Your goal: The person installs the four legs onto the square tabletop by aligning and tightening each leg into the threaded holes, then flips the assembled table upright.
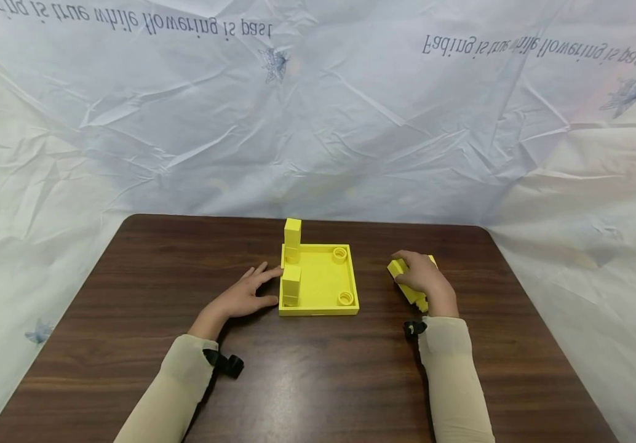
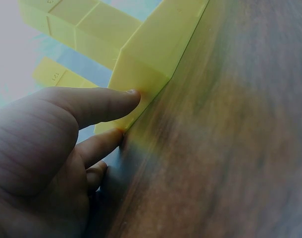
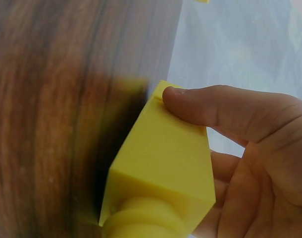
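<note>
Yellow tray: left hand spread against it. Right of tray, right hand pinches block off-centre; could twist.

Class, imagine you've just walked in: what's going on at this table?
A person is working with yellow parts on a brown table. Their left hand touches the left side of a square base, while their right hand grips a yellow block with a round end, off to the right. Two posts stand upright at the base's left corners; the round sockets at its right corners hold no posts yet.
</note>
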Demonstrator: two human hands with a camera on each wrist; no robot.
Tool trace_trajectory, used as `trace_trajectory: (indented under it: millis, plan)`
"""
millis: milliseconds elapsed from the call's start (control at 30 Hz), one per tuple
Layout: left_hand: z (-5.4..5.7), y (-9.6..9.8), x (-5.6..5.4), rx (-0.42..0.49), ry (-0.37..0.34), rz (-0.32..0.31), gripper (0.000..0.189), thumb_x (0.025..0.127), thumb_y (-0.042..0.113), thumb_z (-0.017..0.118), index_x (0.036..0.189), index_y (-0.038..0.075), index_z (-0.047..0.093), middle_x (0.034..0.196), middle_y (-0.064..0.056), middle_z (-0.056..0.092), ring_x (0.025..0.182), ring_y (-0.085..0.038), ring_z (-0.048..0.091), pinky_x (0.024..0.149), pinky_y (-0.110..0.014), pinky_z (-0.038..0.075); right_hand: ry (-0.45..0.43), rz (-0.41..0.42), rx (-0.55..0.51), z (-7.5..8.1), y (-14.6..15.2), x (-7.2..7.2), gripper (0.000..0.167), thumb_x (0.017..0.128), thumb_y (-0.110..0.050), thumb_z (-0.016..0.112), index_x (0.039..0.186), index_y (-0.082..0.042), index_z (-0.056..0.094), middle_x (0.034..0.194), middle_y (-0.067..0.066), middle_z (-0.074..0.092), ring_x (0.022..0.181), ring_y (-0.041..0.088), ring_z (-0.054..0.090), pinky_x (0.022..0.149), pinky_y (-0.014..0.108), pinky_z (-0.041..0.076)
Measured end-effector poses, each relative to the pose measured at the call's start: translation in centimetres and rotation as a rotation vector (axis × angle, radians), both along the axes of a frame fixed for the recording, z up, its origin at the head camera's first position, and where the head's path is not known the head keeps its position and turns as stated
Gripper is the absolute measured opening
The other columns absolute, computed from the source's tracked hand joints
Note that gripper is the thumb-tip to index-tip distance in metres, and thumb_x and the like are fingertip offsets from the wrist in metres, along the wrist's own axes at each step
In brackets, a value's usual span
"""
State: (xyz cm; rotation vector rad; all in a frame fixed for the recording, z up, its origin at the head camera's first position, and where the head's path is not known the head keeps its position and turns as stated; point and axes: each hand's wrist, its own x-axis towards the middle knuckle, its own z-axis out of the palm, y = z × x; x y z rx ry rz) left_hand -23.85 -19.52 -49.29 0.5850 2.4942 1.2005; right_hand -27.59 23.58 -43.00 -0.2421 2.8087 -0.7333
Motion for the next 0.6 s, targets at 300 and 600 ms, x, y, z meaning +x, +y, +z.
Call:
trace_trajectory:
  millis: [300, 600]
  plan:
    - [0.05, 0.01, 0.0, -0.007, -0.002, 0.003, 0.07, 0.105, 0.025, 0.069, 0.167, 0.02, 0.036, 0.176, -0.021, 0.006, 0.159, -0.05, -0.007, 0.12, -0.076, 0.014, 0.013, 0.017, 0.003, 0.65, -0.17, 0.04, 0.058, 0.101, -0.005, 0.064, 0.156, 0.0, 0.048, 0.15, 0.033, 0.05, 0.112, 0.042, 0.059, 0.075, 0.044, 0.05]
    - [0.07, 0.06, 0.06, -0.01, 0.004, 0.001, 0.07, 0.105, 0.026, 0.07, 0.167, 0.019, 0.037, 0.175, -0.021, 0.007, 0.159, -0.051, -0.007, 0.12, -0.076, 0.014, 0.014, 0.022, -0.007, 0.98, -0.3, 0.21, 0.059, 0.104, -0.007, 0.062, 0.158, 0.001, 0.043, 0.155, 0.034, 0.045, 0.113, 0.043, 0.058, 0.072, 0.043, 0.049]
